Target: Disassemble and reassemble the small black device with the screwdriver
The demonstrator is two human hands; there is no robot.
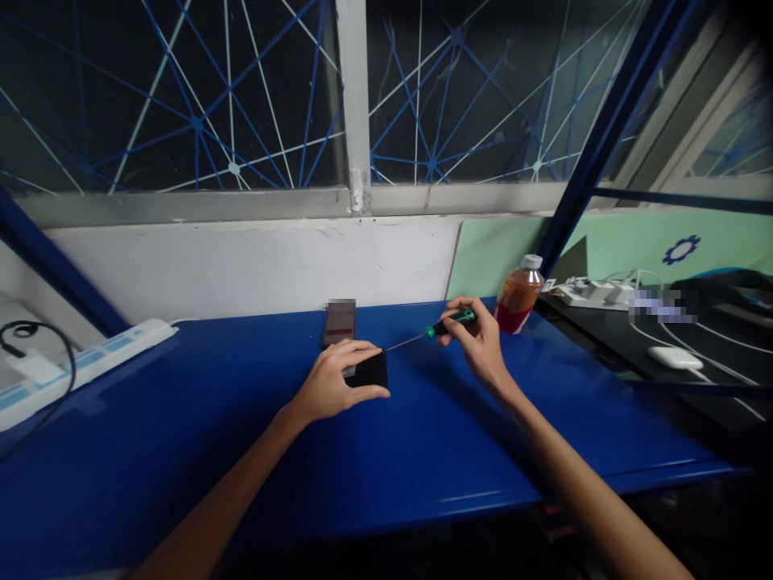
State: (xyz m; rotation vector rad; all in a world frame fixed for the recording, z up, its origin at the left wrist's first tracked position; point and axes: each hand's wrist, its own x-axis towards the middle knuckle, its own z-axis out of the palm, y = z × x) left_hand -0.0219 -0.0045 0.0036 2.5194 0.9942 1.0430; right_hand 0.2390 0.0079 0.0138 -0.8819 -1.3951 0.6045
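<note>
My left hand point(335, 379) is closed around a small black box-like device point(367, 370) resting on the blue table point(423, 451). My right hand point(474, 338) grips a thin screwdriver point(450, 323) with a green and black handle. Its metal shaft slants down to the left, and the tip meets the top right corner of the black device. A dark phone point(339, 321) lies flat on the table just behind my left hand.
A bottle of orange-red liquid point(519, 296) stands at the table's back right. A white power strip point(84, 358) with a black cable lies at the left. A black desk at right carries chargers, cables and a white mouse point(673, 358).
</note>
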